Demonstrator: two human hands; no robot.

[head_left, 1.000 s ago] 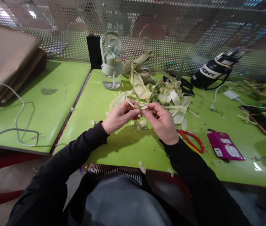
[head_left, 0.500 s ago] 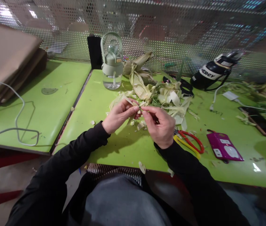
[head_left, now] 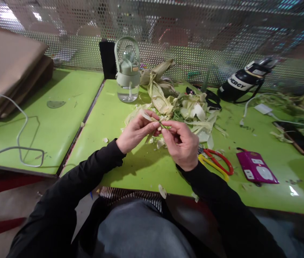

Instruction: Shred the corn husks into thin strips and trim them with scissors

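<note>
My left hand (head_left: pixel 139 132) is closed on a pale strip of corn husk (head_left: pixel 147 116), whose ends stick out above and below the fingers. Thumb and forefinger of my right hand (head_left: pixel 181 142) pinch a thin green strand (head_left: pixel 164 125) at the same spot, so the fingertips of both hands nearly meet. What lies between the fingertips is small and partly hidden. Just beyond the hands is a heap of dry corn husks (head_left: pixel 162 104) with green bits among them. Small husk scraps (head_left: pixel 161 143) lie on the green table below the hands.
Scissors with red and yellow handles (head_left: pixel 218 161) lie by my right wrist, next to a purple power socket (head_left: pixel 256 166). A clear bottle (head_left: pixel 127 80) stands behind the heap; a black bottle (head_left: pixel 239 82) leans at the back right. Also there are a phone (head_left: pixel 297 138) and brown paper bags (head_left: pixel 9 64).
My right hand has shifted slightly, and more of the green strand shows between the fingertips. The husk strip in my left hand has turned a little. Everything else stays put.
</note>
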